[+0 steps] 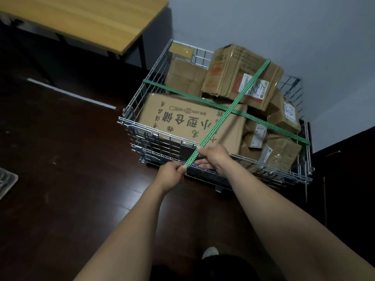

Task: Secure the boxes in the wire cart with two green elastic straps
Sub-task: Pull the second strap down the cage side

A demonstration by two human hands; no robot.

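A light shoe [211, 252] shows at the bottom, on the dark wooden floor [60, 159]. Both bare forearms reach forward over it. The left hand [171, 176] is closed in a fist round the loose end of a green strap [214, 128]. The right hand [215, 157] is just beyond it, fingers curled on the same strap where it passes the near edge of the wire cart [146, 142]. From the hands this strap runs taut and slanting up over a large printed box [178, 116] to the top of a taller box [233, 72] at the back. A second strap [263, 123] lies across the load from the cart's left rim to its right rim, crossing under the first above the big box. Smaller labelled cartons fill the cart's right side. The floor lies open to the left of the cart, with a white strip [71, 93] and a mat's corner [6, 181]. A wooden table [81, 23] stands further back on the left, and the cart's far corner sits close to a pale wall [284, 23].
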